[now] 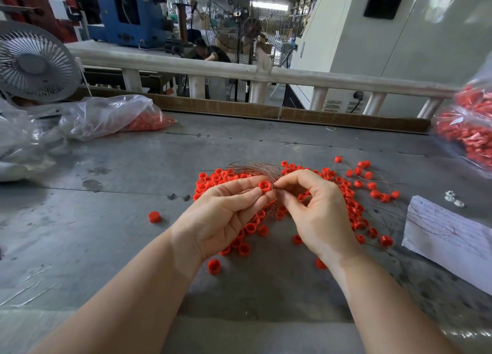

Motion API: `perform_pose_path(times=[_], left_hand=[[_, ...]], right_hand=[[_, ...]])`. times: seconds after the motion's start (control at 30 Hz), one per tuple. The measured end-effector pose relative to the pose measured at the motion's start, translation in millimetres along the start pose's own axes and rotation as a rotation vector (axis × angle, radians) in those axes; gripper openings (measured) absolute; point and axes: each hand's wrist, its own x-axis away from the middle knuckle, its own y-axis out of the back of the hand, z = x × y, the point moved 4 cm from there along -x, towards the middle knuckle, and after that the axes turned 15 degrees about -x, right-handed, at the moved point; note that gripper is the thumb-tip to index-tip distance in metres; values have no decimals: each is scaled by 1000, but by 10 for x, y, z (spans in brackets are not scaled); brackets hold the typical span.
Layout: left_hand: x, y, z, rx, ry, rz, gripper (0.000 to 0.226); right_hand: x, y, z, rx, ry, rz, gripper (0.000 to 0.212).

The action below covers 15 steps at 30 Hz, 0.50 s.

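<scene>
Red plastic, ring-shaped and hollow: the cap (264, 186) is pinched between the thumb and fingertips of the left hand (226, 215), above the near centre of the grey metal table (106, 220). The right hand (316, 210) meets it from the right, thumb and forefinger closed on the copper wire (255, 168), the other fingers curled. I cannot make out a single strand at the pinch, nor whether wire enters the cap. Loose caps (351, 204) lie scattered under and right of both hands, partly covered by them. A paper sheet (447, 236) lies right, cut off by the frame edge. A plastic bag (106, 116) of red parts lies far left, beside a fan (34, 63).
</scene>
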Motion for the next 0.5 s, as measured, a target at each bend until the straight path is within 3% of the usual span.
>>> perform_pose_path(times=[0.5], left_hand=[[0,-16,-15,37,-33,11,21]], right_hand=[[-17,-17,41,0,46,34,19]])
